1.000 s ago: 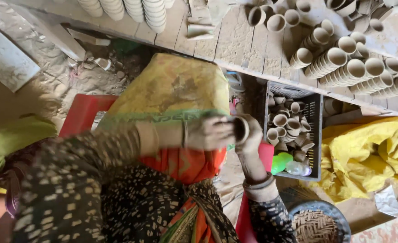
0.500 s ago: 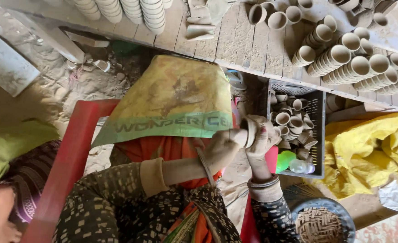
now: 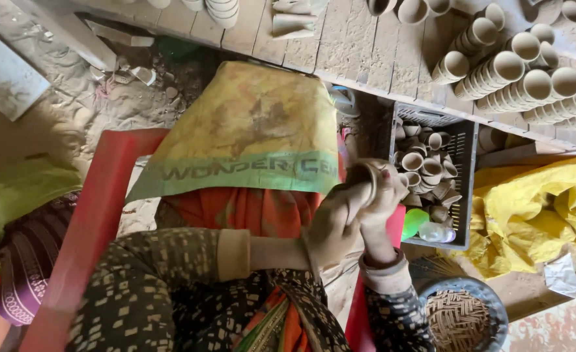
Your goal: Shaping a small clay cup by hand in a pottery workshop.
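Both hands meet on one small clay cup (image 3: 371, 179), held in the air just left of the grey plastic crate (image 3: 462, 140) and above the person's lap. Seen from the head camera, the cup lies on its side between the hands, its rim turned leftward and a little up, so its long axis runs roughly level, from the crate side toward the yellow sack (image 3: 249, 130) draped over the lap. The left hand (image 3: 337, 218) comes in from the lower left, its sleeve reaching across the lap, and its fingers curl round the near side of the cup in a closed grasp. The right hand (image 3: 382, 202) rises from below with the wrist nearly upright, and its fingers wrap over the crate side of the cup and press on it; whether the thumb sits inside the mouth cannot be told. Neither hand is slack, and both clasp the same cup, so neither is nearer to it than the other. Loose cups of the same clay fill the crate, just beside the right hand. Beyond the crate, long rows of nested cups (image 3: 529, 78) lie on the wooden bench (image 3: 360, 45). Below the crate sits a dark woven basket (image 3: 460, 319).
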